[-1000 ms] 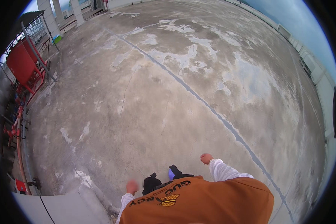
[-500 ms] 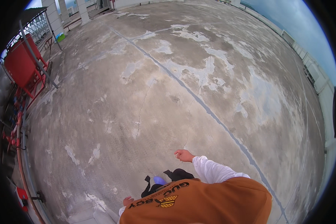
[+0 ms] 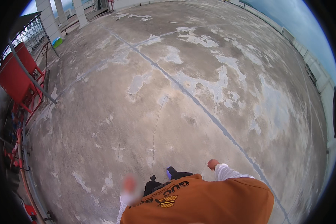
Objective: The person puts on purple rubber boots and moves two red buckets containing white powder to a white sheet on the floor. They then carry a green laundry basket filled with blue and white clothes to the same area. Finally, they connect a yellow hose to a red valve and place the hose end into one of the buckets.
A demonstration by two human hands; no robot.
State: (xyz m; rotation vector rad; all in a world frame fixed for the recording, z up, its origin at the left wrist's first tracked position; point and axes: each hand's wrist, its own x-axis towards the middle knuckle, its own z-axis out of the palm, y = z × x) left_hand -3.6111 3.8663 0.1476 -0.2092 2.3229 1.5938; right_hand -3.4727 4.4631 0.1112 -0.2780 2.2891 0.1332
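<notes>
Concrete flooring [image 3: 112, 87] spreads out ahead in our head view, while our left hand [image 3: 129, 183] and right hand [image 3: 212, 164] hang on either side of our orange shirt [image 3: 201, 199], probably kept clear of it for balance. Blur masks the left grip, and the right fingers seem curled around nothing visible, though we cannot tell whether they press together. Black shapes [image 3: 152, 186], partly covered by the shirt's edge, resist identification.
</notes>
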